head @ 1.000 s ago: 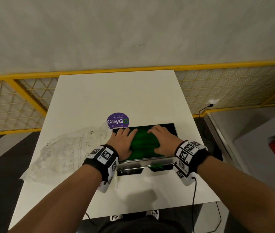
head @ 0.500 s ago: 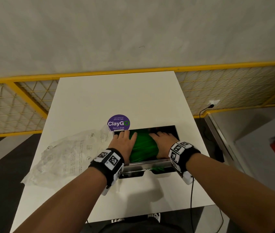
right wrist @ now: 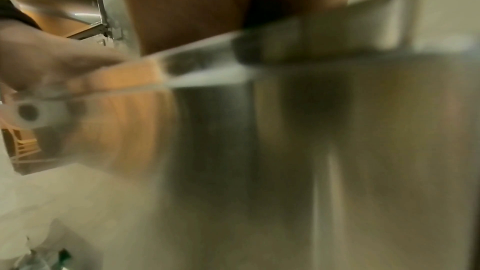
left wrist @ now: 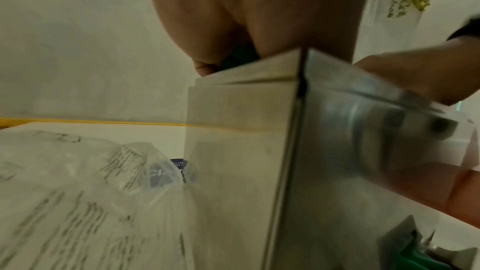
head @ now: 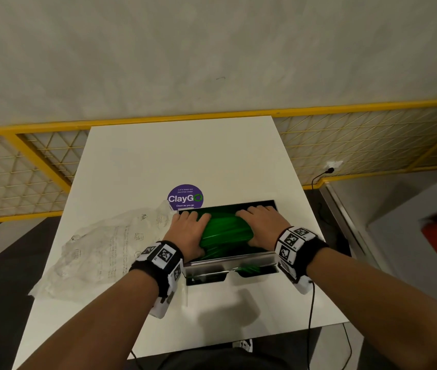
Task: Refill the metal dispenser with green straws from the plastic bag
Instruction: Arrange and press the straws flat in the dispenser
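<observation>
On a white table (head: 158, 156) against a pale wall, the open metal dispenser (head: 228, 263) holds the green straws (head: 225, 231), and the left hand (head: 188, 231) and right hand (head: 262, 228), apart with fingers flat, press on them, likely to level the pile, while the emptied plastic bag (head: 99, 252) lies just left.

The right wrist view is smeared with blur: the metal dispenser (right wrist: 337, 130) shows only as a grey mass, and the right grip (right wrist: 233, 3) has its fingers cut off by the top edge. Under both grips the green straws (head: 225, 231) are partly hidden. Print on the plastic bag (head: 99, 249) is too small to read.
</observation>
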Tool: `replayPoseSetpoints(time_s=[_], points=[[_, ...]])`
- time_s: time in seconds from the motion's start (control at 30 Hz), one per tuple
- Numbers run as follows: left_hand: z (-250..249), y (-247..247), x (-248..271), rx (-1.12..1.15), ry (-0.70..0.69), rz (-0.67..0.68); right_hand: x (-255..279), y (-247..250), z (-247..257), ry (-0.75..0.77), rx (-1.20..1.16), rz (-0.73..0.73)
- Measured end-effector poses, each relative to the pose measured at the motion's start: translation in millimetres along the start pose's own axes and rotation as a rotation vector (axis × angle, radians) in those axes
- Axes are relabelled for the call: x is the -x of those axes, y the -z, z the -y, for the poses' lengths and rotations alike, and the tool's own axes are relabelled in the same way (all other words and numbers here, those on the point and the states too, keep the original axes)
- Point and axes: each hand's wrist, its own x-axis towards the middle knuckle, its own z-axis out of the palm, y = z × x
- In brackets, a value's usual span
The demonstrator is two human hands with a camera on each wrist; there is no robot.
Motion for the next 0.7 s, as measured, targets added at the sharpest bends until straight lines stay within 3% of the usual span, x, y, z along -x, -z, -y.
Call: replayPoseSetpoints(time_s=[0.1, 0.27, 0.47, 0.6, 0.7], points=[[1, -4, 3, 0.086, -0.007, -0.055, 4, -3, -1, 0.023, -0.002, -0.018], [4, -12, 6, 0.204, 0.012, -0.155, 5, -1, -2, -0.064, 0.123, 0.048], [5, -11, 8, 0.333, 0.050, -0.171, 4, 14, -16, -0.033, -0.058, 0.058], [6, -9, 10, 0.251, 0.053, -0.107, 9, 6, -17, -0.011, -0.050, -0.020], [4, -8, 9, 0.050, 0.035, -0.002, 10, 0, -13, -0.007, -0.084, 0.057]])
